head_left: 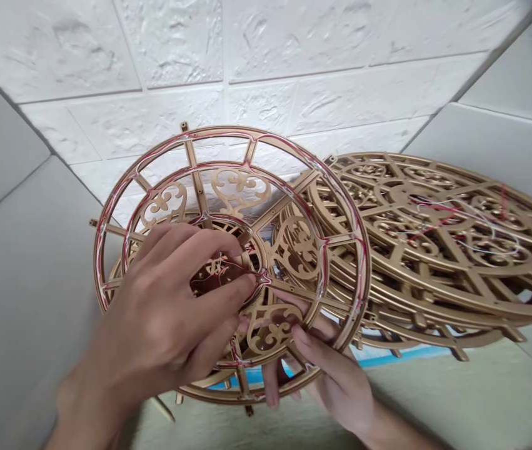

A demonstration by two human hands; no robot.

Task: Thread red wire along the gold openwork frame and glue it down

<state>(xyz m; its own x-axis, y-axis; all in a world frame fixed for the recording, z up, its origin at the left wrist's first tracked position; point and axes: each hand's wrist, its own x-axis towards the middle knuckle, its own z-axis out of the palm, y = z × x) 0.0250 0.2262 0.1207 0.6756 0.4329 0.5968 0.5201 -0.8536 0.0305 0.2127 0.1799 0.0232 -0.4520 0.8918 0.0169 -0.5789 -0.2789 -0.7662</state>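
Note:
A round gold openwork frame [228, 132] with concentric rings, spokes and scrollwork is held up, tilted, in the head view. Thin red and white wires [230, 270] run along its rings and spokes. My left hand [162, 319] lies over the frame, its fingertips closed around the wires at the central ring. My right hand [329, 381] comes from below and grips the lower part of the frame, with its fingers wrapped around the rim. The left hand hides much of the frame's lower left.
A stack of similar gold frames [434, 275] with tangled wires lies to the right, partly behind the held frame. White textured brick-pattern panels [162, 50] fill the top. Grey panels [17, 275] stand at the left, and a pale green surface [434, 400] with a blue strip [387, 357] lies below.

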